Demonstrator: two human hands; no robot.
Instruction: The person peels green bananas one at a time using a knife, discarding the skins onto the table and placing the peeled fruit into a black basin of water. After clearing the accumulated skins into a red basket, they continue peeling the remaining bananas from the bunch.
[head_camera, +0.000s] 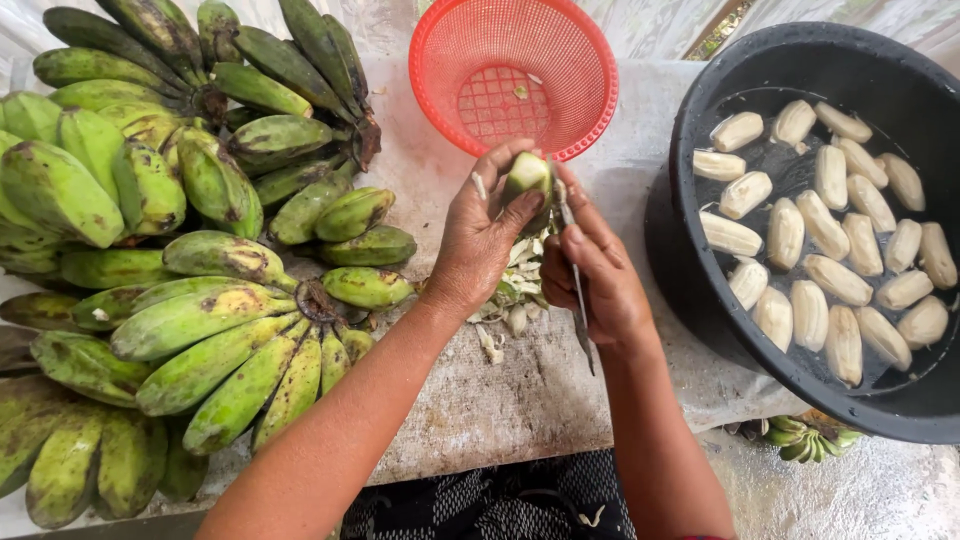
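Left grip (480, 235) curled round banana (527, 177), right grip (592, 280) clasping knife (577, 290)

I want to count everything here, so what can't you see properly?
Head view:
- The banana in the left hand: mostly hidden by fingers.
- The knife: handle hidden in the right hand.
- Green bunches: cut off at left edge.
- Black tub: cut off at right edge.

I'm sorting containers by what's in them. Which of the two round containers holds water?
The black tub on the right: peeled bananas float in its water. The red mesh basket at top centre is nearly empty and dry.
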